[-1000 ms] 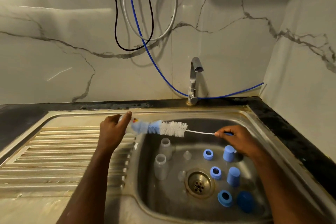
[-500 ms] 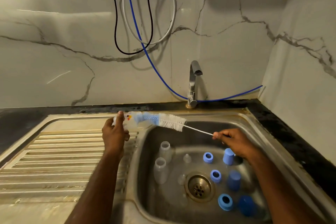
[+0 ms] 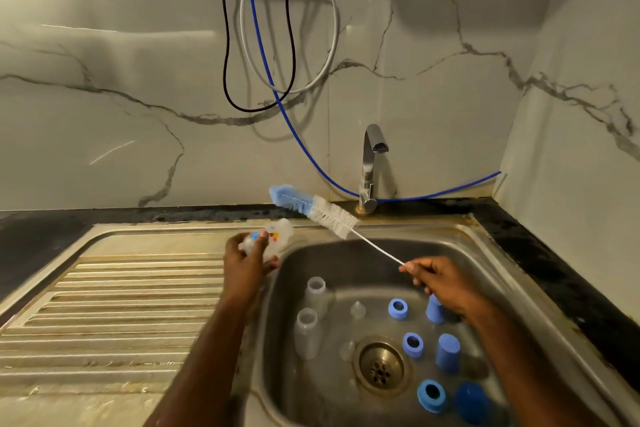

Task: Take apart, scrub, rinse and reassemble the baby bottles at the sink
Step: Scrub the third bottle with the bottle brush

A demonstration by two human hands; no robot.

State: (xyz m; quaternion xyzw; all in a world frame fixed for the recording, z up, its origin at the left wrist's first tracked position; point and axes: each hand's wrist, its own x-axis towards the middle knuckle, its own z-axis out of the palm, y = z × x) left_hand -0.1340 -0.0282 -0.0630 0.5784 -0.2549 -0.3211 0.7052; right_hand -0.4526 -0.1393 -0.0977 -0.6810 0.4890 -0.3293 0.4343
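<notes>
A clear printed baby bottle (image 3: 268, 239) is gripped in the left hand (image 3: 247, 262), fingers curled round its body, and is held at the basin's left rim with its mouth turned toward the bottle brush (image 3: 313, 210), presumably so that drips fall into the steel sink (image 3: 485, 253). The brush is pinched by its thin twisted-wire stem in the right hand (image 3: 440, 282) and is raised clear of the bottle, its blue sponge tip and white bristles pointing up and left. Two further translucent bottles (image 3: 310, 317) are stood upright on the basin floor, with soft clear teats (image 3: 357, 308), blue screw rings (image 3: 412, 345) and blue caps (image 3: 447, 352) scattered around the brass-coloured drain (image 3: 381, 366), apparently parked for scrubbing under the chrome tap (image 3: 372, 163)
</notes>
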